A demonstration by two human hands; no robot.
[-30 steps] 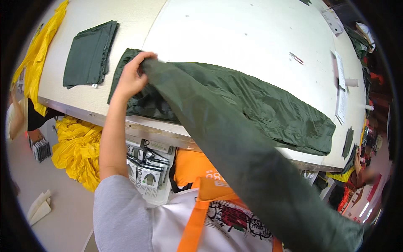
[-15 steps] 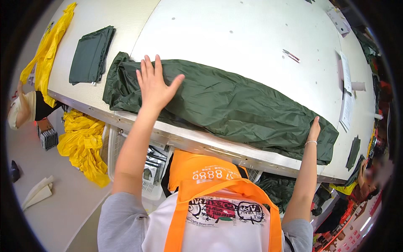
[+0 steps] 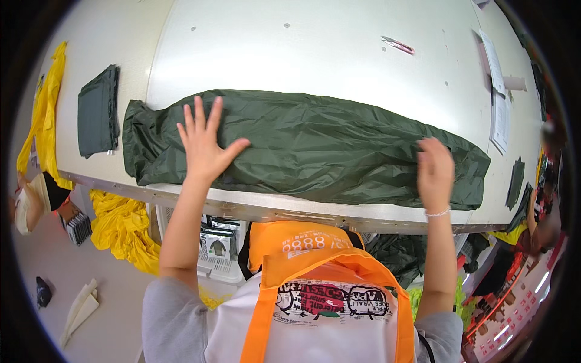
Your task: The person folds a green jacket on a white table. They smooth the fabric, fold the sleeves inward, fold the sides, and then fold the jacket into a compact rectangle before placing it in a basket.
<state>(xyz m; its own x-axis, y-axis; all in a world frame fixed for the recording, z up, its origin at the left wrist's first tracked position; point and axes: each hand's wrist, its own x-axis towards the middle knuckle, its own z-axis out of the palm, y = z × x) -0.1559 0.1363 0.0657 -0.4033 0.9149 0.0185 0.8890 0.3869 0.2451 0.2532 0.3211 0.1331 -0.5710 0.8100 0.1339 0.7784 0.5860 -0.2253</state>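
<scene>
A long piece of dark green, shiny fabric (image 3: 327,151), folded into a wide band, lies crosswise along the near edge of the white table (image 3: 242,54). My left hand (image 3: 204,145) rests flat on its left part, fingers spread and thumb out. Over its right part is my right hand (image 3: 436,175), fingers bent and somewhat blurred; whether they pinch the cloth I cannot make out. The fabric's left end is bunched and wrinkled, while its middle lies flatter.
Left of the fabric lies a folded dark green stack (image 3: 98,115). Small thread snips (image 3: 398,45) rest on the far side. Paper sheets (image 3: 497,91) and a green strip (image 3: 515,183) are at right. Yellow fabric (image 3: 124,233) and a white basket (image 3: 219,269) sit below, with another person (image 3: 33,206) at far left.
My right hand has moved left from the fabric's right end, and its fingers are now bent. The left hand stays spread on the cloth. The fabric appears more level as the view has shifted.
</scene>
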